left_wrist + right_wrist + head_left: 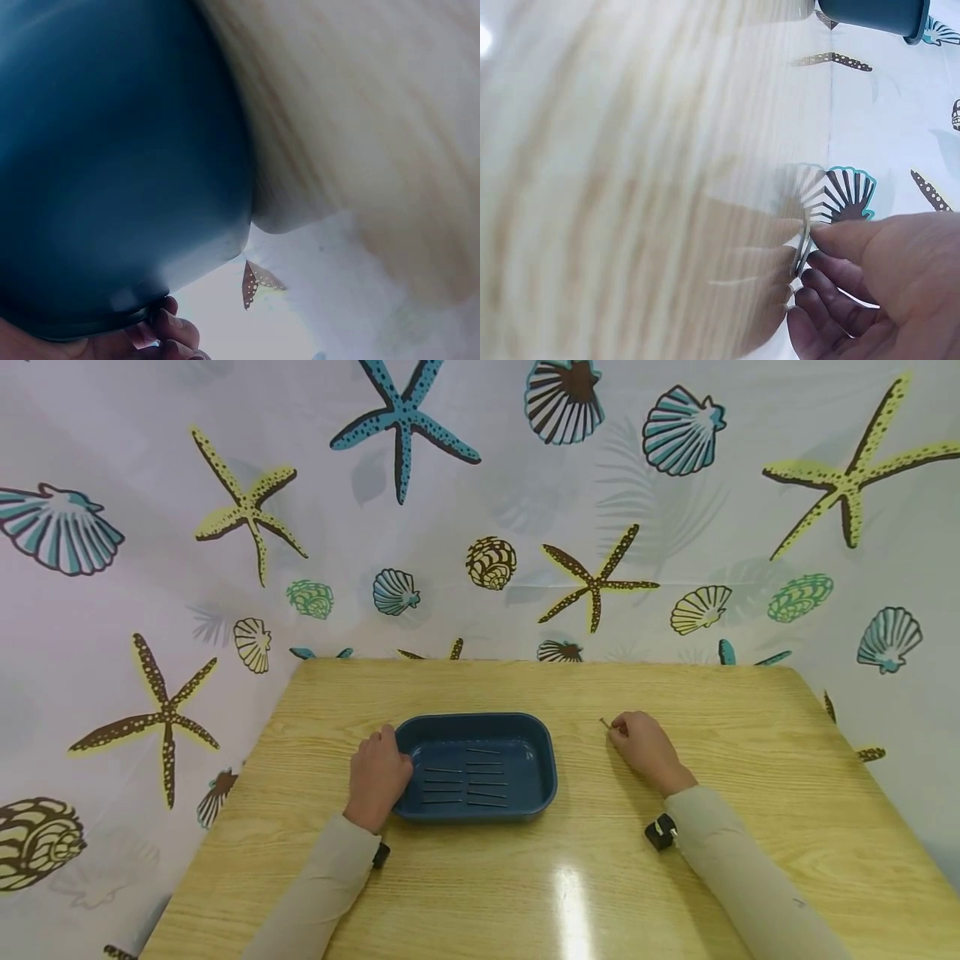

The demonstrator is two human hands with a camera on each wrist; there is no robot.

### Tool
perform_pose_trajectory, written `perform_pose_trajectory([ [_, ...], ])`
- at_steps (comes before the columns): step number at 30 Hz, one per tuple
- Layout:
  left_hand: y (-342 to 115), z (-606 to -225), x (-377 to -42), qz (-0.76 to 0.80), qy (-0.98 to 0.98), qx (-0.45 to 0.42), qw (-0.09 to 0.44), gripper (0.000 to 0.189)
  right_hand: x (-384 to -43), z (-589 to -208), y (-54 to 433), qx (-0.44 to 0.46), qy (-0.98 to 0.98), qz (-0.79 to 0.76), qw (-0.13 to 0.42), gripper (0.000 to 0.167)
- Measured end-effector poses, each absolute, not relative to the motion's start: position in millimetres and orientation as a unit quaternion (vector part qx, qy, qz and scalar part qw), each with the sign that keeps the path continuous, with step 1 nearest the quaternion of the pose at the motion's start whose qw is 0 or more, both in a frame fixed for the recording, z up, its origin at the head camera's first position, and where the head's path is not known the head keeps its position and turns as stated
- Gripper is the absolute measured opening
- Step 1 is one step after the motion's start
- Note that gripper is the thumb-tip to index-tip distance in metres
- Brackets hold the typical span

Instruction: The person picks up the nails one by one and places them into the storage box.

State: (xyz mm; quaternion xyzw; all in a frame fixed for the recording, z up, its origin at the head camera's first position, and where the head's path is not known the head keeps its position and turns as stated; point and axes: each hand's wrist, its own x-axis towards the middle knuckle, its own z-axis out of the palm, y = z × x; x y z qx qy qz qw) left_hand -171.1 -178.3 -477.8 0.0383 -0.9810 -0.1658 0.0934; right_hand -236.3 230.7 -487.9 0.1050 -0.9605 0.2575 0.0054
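A dark blue rectangular tray (480,817) sits on the wooden table, with several thin nails (486,773) laid inside it in two columns. My left hand (377,779) grips the tray's left rim. In the left wrist view, fingers (176,330) curl over that rim, below the tray's large blue side (127,165). To the right of the tray, my right hand (643,747) pinches a nail (605,724) between thumb and fingertips. The right wrist view has this nail (802,251) close to the tabletop, by the thumb tip.
The pale wooden table (787,810) runs back to a white cloth (480,485) printed with starfish and shells. A small black device (661,832) is at the right wrist, another (381,857) at the left.
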Motion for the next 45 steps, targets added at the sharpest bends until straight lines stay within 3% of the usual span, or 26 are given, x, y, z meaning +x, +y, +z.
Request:
perform_pose_trajectory([
  [17,-176.9,-476.3,-171.3,-0.170,-0.980,0.035,0.096,0.033,-237.5,-483.3,221.2,0.089,-0.963,0.254,-0.020,0.016],
  [31,-176.6,-475.3,-171.2,-0.173,-0.979,0.037,0.099,0.031,-236.7,-491.0,218.6,0.094,-0.978,0.188,0.014,0.016],
  [45,-178.5,-478.5,-170.3,-0.173,-0.980,0.037,0.094,0.031,-230.9,-489.5,212.9,0.162,-0.966,0.195,0.056,0.009],
])
